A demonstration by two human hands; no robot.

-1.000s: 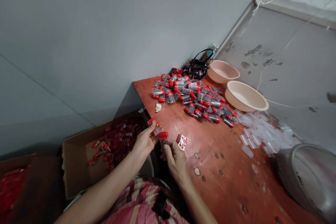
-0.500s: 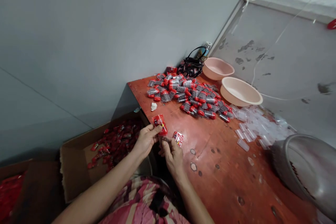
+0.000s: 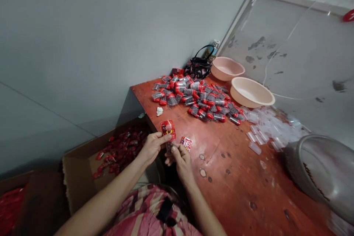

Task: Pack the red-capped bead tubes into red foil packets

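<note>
My left hand (image 3: 153, 146) pinches a red printed packet (image 3: 167, 128) between thumb and fingers, just past the table's near left edge. My right hand (image 3: 180, 158) is closed on the small clear container (image 3: 169, 148), which has dark pellets inside and sits right against the packet's lower end. Whether the container is partly inside the packet, I cannot tell. Another red printed packet (image 3: 186, 143) lies on the table just beyond my right fingers. Farther back is a heap of filled clear containers with red caps (image 3: 193, 96).
Several empty clear containers (image 3: 265, 127) are spread on the red table (image 3: 229, 191), by a grey metal basin (image 3: 295, 158). Two pinkish plastic basins (image 3: 251, 101) and a black handbag (image 3: 197, 69) stand at the back. A cardboard box (image 3: 79, 184) of red packets sits at lower left.
The red packet now stands more upright and faces me more in my left hand. The pellet-filled container shows more clearly below it. The whole view has shifted slightly.
</note>
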